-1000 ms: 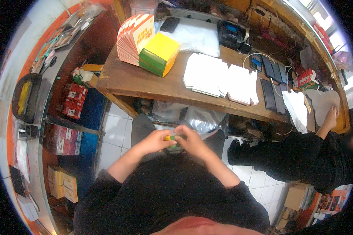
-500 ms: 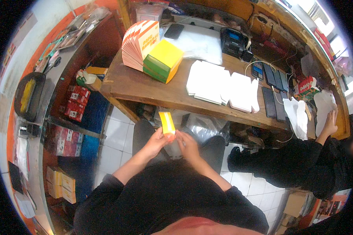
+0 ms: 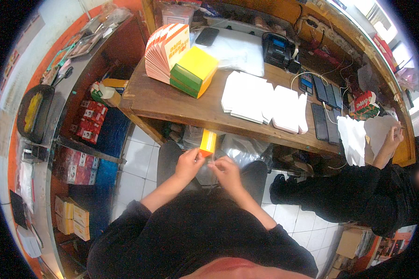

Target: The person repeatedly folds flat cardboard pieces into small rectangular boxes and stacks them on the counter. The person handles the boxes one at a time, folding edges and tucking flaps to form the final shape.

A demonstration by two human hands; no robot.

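Note:
My left hand (image 3: 188, 165) is closed on the lower end of a small yellow carton (image 3: 209, 140) with an orange end. The carton stands out over my lap, just short of the desk's front edge. Beside the carton's lower end, the fingers of my right hand (image 3: 227, 173) are pinched together. Whatever they hold, if anything, is too small and blurred to make out. Beyond my hands, a fanned stack of orange-and-cream cartons (image 3: 168, 52) leans against a yellow-and-green box (image 3: 194, 69) on the wooden desk (image 3: 158, 100).
White flat cartons (image 3: 246, 95) lie in piles on the desk. Several phones (image 3: 326, 90) with cables rest to their right, below a black printer-like device (image 3: 278, 49). Another person's hand (image 3: 392, 139) holds white paper at far right. A shelf (image 3: 91, 153) with small boxes stands left.
The yellow carton has tilted and shifted slightly right in my left hand. My right fingers have drawn a little away from it. The other person's hand has moved slightly on the paper.

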